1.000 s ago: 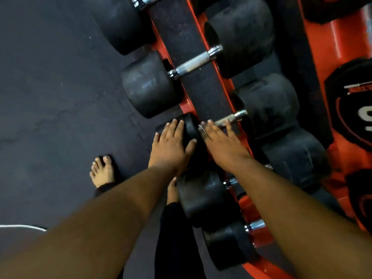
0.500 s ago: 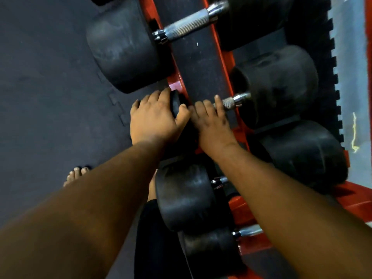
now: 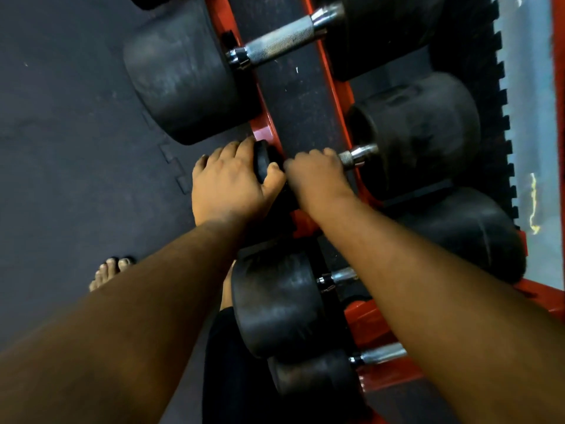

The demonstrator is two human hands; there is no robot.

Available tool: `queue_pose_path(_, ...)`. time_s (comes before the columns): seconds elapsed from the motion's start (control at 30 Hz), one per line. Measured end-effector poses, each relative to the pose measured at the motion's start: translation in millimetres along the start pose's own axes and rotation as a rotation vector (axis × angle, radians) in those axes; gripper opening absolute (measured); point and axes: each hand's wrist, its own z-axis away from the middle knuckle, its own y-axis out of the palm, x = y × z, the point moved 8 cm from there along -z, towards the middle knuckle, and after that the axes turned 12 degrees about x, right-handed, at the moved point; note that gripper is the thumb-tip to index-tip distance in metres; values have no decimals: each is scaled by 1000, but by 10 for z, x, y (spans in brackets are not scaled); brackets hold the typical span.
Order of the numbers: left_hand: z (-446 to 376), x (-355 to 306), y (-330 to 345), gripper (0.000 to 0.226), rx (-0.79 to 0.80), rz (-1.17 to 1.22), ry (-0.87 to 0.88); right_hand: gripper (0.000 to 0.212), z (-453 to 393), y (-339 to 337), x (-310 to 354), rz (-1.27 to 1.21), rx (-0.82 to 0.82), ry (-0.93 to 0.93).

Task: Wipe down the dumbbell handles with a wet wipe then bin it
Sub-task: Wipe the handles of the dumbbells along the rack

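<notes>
The left hand (image 3: 227, 185) grips the near black head (image 3: 263, 162) of a dumbbell on the red rack (image 3: 328, 84), while the right hand (image 3: 315, 175) is curled around its knurled handle (image 3: 351, 157). This looks like the wiping step, though no wet wipe shows; it may be hidden under the right palm. Next comes a rub along the handle toward the far head (image 3: 419, 133).

Black rubber dumbbell heads (image 3: 186, 84); silver knurled handle (image 3: 279, 44); red rack (image 3: 331, 75); dark grey floor mat (image 3: 70, 142).
</notes>
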Motion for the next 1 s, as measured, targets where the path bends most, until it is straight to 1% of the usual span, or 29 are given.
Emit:
queue_pose_path(0.07,-13,-9,-3,70,9,1,3,14,-185,-88,-11,3,217,-68)
queue_pose_path(0.1,-23,-23,-14,70,11,1,7,15,-198,-86,-39,28,255,-74)
queue_pose_path(0.13,-21,-19,-17,70,8,5,7,16,-174,-93,-41,36,212,-83)
queue_pose_path(0.17,-19,-14,-32,70,4,12,3,16,-117,-86,-51,34,99,-89)
queue_pose_path(0.23,6,-2,-16,68,1,17,2,20,120,62,-97,16,-186,-46)
queue_pose_path(0.27,16,10,6,67,-1,14,3,24,231,126,-108,58,-296,-8)
queue_pose_path(0.3,15,16,21,67,-4,9,1,25,266,159,-119,114,-342,25)
queue_pose_path(0.33,12,32,43,66,-5,7,-2,23,232,171,-125,128,-293,39)
queue_pose_path(0.37,4,28,42,67,-5,5,-4,20,147,105,-146,106,-204,47)
queue_pose_path(0.43,-12,15,24,68,-3,6,-4,19,-130,-6,-172,49,72,13)
queue_pose_path(0.47,-16,10,14,68,-2,9,-2,20,-222,-58,-175,56,159,-7)
queue_pose_path(0.5,-26,-7,-4,67,-1,12,0,20,-237,-89,-190,69,207,-23)
queue_pose_path(0.53,-31,-7,-6,67,4,14,0,20,-218,-92,-204,74,200,-40)
queue_pose_path(0.57,-25,-4,-9,67,5,17,-2,21,-146,-61,-217,61,151,-54)
queue_pose_path(0.67,12,-4,-11,66,3,18,-2,27,211,66,-263,97,-181,-9)
queue_pose_path(0.7,9,3,3,65,0,17,0,26,257,62,-272,127,-267,21)
queue_pose_path(0.73,-8,13,7,65,-2,19,-2,22,242,39,-299,122,-282,45)
queue_pose_path(0.77,-9,16,28,65,0,17,0,19,168,31,-313,89,-215,44)
queue_pose_path(0.83,-12,4,19,64,3,13,1,20,-62,-42,-339,57,73,13)
queue_pose_path(0.87,-10,-2,9,65,5,12,-1,22,-136,-82,-347,67,172,-6)
queue_pose_path(0.9,-15,-4,-3,65,3,14,0,23,-168,-121,-358,65,234,-16)
queue_pose_path(0.93,-24,-20,-12,66,6,17,2,23,-157,-140,-384,54,245,-20)
queue_pose_path(0.97,-18,-16,-12,67,10,22,4,23,-100,-117,-377,30,215,-15)
queue_pose_path(1.0,-20,-26,-20,67,16,26,6,22,-14,-93,-382,25,119,1)
